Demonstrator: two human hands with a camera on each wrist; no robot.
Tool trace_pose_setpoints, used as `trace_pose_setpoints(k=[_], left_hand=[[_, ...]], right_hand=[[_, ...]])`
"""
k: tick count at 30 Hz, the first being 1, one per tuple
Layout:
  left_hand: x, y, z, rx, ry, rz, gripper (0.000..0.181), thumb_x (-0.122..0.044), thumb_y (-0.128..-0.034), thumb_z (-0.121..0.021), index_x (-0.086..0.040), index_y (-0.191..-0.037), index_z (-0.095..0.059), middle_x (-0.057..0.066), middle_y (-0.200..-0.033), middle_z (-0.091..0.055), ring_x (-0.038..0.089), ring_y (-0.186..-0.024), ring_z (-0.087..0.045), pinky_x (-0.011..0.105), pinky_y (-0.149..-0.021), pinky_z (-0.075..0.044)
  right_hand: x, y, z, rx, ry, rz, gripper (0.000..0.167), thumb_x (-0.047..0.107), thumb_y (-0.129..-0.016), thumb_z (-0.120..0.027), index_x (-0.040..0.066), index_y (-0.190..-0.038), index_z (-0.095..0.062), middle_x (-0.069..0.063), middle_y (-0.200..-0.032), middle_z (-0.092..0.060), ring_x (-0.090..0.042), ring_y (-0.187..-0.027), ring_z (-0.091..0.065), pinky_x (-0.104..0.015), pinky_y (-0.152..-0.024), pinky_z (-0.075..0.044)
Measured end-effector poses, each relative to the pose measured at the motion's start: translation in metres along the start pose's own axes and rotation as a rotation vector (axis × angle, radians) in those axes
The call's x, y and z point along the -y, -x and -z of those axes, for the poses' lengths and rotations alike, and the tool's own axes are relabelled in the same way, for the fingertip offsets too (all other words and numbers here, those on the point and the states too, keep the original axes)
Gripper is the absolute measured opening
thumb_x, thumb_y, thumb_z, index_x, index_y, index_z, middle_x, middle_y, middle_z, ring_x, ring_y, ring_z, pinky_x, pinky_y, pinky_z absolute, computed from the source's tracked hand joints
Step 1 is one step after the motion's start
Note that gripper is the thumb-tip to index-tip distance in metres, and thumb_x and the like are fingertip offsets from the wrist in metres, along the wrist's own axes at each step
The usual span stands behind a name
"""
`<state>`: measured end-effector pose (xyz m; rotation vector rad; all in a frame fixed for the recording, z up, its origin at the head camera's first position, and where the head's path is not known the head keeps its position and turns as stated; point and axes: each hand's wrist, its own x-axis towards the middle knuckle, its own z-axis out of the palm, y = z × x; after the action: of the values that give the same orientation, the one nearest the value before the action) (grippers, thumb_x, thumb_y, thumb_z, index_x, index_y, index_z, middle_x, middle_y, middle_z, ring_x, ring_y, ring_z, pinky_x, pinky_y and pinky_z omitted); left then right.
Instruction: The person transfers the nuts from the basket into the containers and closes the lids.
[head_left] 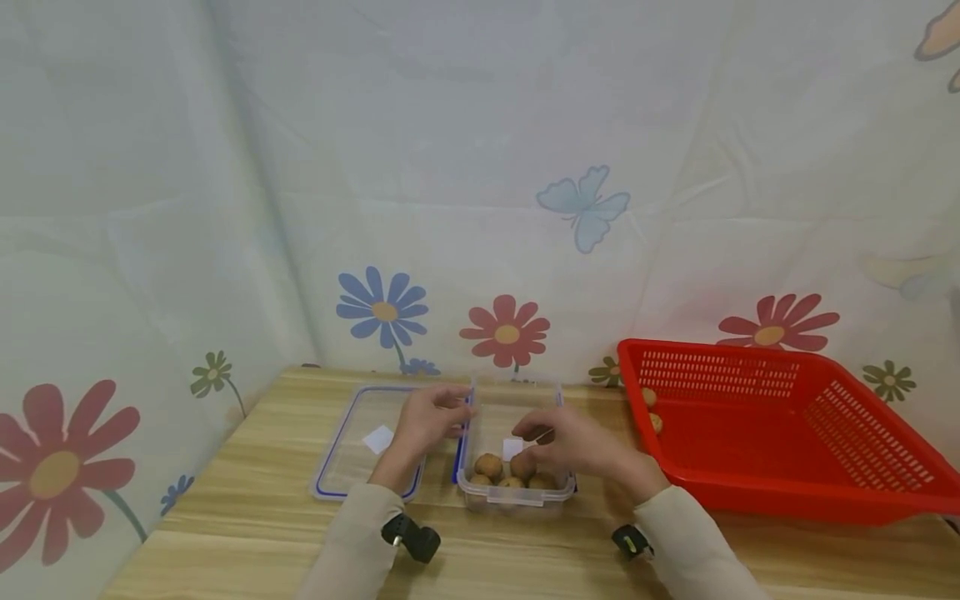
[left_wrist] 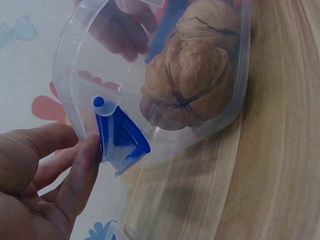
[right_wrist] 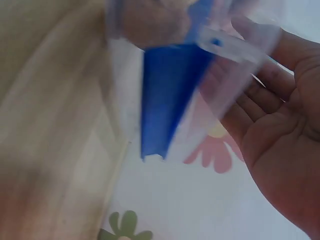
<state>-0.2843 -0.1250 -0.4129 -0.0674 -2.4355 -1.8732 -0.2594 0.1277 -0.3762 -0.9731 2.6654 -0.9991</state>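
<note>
A clear container (head_left: 517,497) holds several walnuts (left_wrist: 187,87) at its near end and a white label inside. My left hand (head_left: 429,419) is at its left side; in the left wrist view the fingertips (left_wrist: 91,146) touch the wall beside a blue clasp (left_wrist: 120,137). Over the container, my right hand (head_left: 573,442) has bent, relaxed fingers, thumb close to a walnut (head_left: 522,465), with a gap between thumb and fingers. In the right wrist view the right fingers are partly hidden behind the blurred container wall.
A clear lid (head_left: 341,446) with a blue seal and a white label lies left of the container. At the right stands a red basket (head_left: 720,492) with a couple of walnuts (head_left: 649,397) at its left side. A flower-patterned cloth hangs behind the wooden table (head_left: 247,500).
</note>
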Motion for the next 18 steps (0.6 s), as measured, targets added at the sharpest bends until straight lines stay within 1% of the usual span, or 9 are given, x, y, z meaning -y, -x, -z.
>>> trace_pose_setpoints(k=[5, 7, 9, 13, 18], left_hand=[[0.000, 0.000, -0.001, 0.002, 0.002, -0.005, 0.033, -0.004, -0.0967, -0.077, 0.002, -0.129, -0.073, 0.015, -0.105, -0.076, 0.030, -0.094, -0.077, 0.036, -0.076, -0.068], [0.001, 0.000, -0.002, 0.002, 0.008, -0.003, 0.033, -0.004, -0.0966, -0.077, 0.002, -0.129, -0.073, 0.015, -0.105, -0.076, 0.030, -0.093, -0.077, 0.035, -0.076, -0.067], [0.001, 0.000, -0.002, 0.002, 0.009, -0.008, 0.033, -0.003, -0.0965, -0.077, 0.003, -0.129, -0.073, 0.015, -0.105, -0.076, 0.029, -0.092, -0.077, 0.036, -0.076, -0.067], [0.001, 0.000, -0.002, 0.000, 0.004, -0.008, 0.032, -0.003, -0.0965, -0.077, 0.003, -0.128, -0.073, 0.014, -0.103, -0.076, 0.028, -0.090, -0.077, 0.035, -0.075, -0.067], [0.000, 0.000, -0.001, -0.008, -0.001, -0.002, 0.032, -0.003, -0.0962, -0.078, 0.001, -0.127, -0.074, 0.014, -0.102, -0.076, 0.027, -0.089, -0.077, 0.035, -0.075, -0.067]], right_hand=[[0.012, 0.010, 0.015, -0.056, 0.029, 0.030, 0.028, 0.017, -0.097, -0.081, 0.010, -0.123, -0.076, -0.002, -0.117, -0.076, -0.020, -0.105, -0.072, -0.037, -0.093, -0.064], [0.016, 0.013, 0.022, -0.077, 0.043, 0.051, 0.029, 0.018, -0.097, -0.081, 0.010, -0.124, -0.076, -0.001, -0.116, -0.076, -0.020, -0.105, -0.072, -0.036, -0.092, -0.064], [0.020, 0.016, 0.029, -0.092, 0.049, 0.062, 0.030, 0.019, -0.097, -0.081, 0.009, -0.125, -0.076, -0.001, -0.117, -0.076, -0.021, -0.106, -0.073, -0.036, -0.093, -0.064], [0.027, 0.022, 0.043, -0.113, 0.065, 0.088, 0.031, 0.018, -0.097, -0.081, 0.008, -0.126, -0.075, -0.003, -0.118, -0.076, -0.026, -0.109, -0.073, -0.042, -0.095, -0.063], [0.035, 0.026, 0.060, -0.135, 0.105, 0.094, 0.032, 0.019, -0.097, -0.081, 0.009, -0.126, -0.075, -0.004, -0.120, -0.076, -0.027, -0.110, -0.072, -0.045, -0.095, -0.063]])
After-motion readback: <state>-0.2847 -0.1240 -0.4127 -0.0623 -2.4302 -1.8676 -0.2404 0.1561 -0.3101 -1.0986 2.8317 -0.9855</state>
